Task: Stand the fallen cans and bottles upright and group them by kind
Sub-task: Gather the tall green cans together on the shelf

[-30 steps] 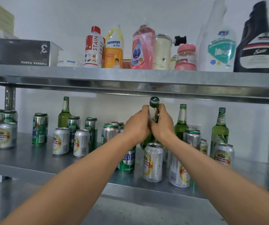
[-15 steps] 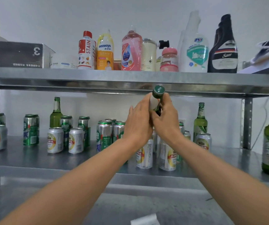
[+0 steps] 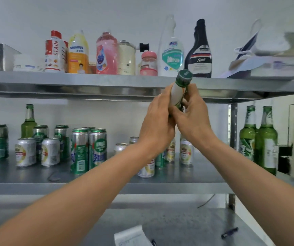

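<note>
Metal shelf point(image 3: 9, 174) — upright cans point(image 3: 79, 151), green bottles point(image 3: 266, 142)

We see two bare forearms: the left forearm point(image 3: 75, 197) is a long, smooth taper that broadens toward the near left corner of the view, and the right forearm point(image 3: 245, 173) is a matching one that broadens toward the near right corner. Each is uncovered along all of its visible length. At their far ends the left hand point(image 3: 157, 125) and the right hand point(image 3: 194, 121) are bare too, and we see mostly their backs, with faint ridges of knuckle and tendon.
</note>
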